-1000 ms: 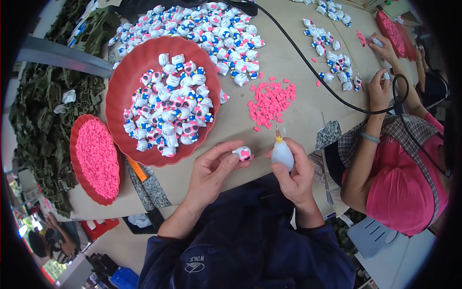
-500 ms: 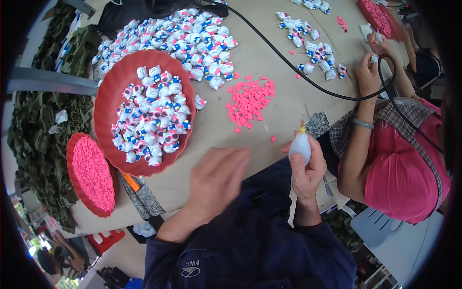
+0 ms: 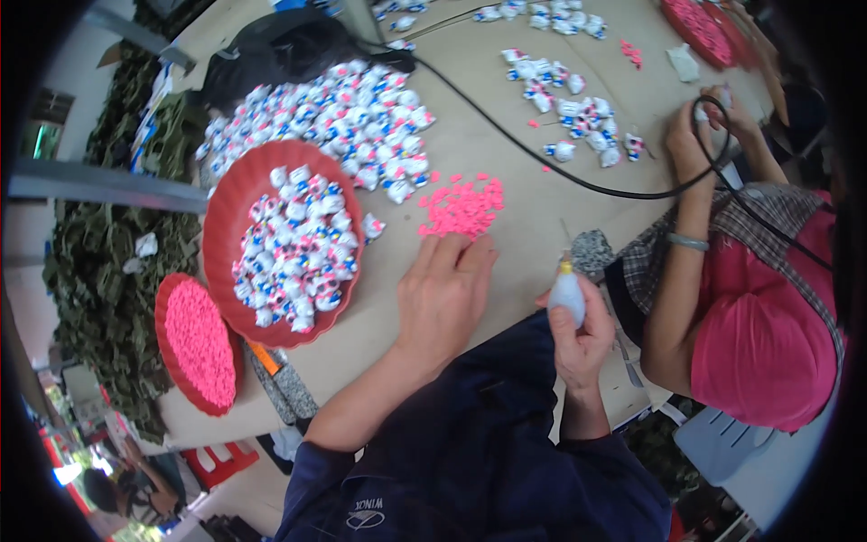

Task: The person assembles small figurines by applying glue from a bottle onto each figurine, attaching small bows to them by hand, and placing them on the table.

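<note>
My left hand [image 3: 444, 294] is back-up at the near edge of a loose pile of small pink pieces [image 3: 462, 203]. Its fingers are bent down and drawn together, and the tips are hidden, so what they pinch does not show. Upright in my right hand [image 3: 582, 339] is a white squeeze bottle [image 3: 566, 296] with a yellow collar and a thin needle tip, my fingers wrapped round it. To the left, a scalloped red tray [image 3: 226, 226] holds many small white cat-like figures [image 3: 302, 244] with pink and blue parts.
Beyond the tray lies a large heap of similar figures [image 3: 361, 117]. A smaller red tray [image 3: 230, 384] holds pink pieces. A black cable [image 3: 506, 131] crosses the table towards a co-worker in a pink shirt [image 3: 750, 316] at right. A grey stone slab [image 3: 591, 253] lies near the bottle.
My left hand has moved forward and right to the pink pile, its fingers now bent down. The right hand still holds the bottle. The view has shifted slightly.
</note>
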`<state>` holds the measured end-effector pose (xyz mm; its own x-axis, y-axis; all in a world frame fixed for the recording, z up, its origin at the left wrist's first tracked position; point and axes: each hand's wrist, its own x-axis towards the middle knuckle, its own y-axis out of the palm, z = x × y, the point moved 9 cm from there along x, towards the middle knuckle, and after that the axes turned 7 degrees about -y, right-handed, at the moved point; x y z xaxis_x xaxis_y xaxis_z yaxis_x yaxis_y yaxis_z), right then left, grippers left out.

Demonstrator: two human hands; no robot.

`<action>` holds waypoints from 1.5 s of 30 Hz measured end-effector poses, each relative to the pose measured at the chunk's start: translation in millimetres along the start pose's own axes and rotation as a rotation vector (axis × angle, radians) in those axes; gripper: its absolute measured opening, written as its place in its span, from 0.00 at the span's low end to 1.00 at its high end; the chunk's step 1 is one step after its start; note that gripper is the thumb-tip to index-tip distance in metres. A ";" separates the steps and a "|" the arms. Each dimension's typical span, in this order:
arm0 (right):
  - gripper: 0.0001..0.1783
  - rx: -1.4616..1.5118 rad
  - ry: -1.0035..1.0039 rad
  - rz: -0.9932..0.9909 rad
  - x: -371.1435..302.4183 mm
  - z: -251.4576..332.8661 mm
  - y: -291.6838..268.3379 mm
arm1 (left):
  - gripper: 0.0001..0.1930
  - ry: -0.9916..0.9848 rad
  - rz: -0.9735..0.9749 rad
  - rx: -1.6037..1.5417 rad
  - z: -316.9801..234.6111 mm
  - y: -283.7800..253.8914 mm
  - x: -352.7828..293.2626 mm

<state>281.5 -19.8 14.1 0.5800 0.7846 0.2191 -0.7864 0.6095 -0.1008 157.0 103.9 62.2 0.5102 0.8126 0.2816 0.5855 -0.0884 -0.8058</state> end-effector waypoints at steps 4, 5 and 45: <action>0.19 -0.048 0.002 0.033 -0.5 6.0 -1.1 | 0.12 0.191 -0.007 -0.038 -28.6 26.4 32.8; 0.19 -0.055 -0.007 0.023 -0.8 8.3 -3.5 | 0.12 0.203 -0.012 -0.045 -31.6 39.4 42.5; 0.23 -0.083 -0.242 0.119 3.1 37.8 32.3 | 0.21 -0.569 0.142 -1.184 100.3 -34.5 -61.3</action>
<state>249.9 -2.0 48.2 0.4092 0.8073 0.4253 -0.8200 0.5298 -0.2166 42.3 114.9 20.6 0.4482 0.8559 -0.2579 0.8906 -0.4025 0.2118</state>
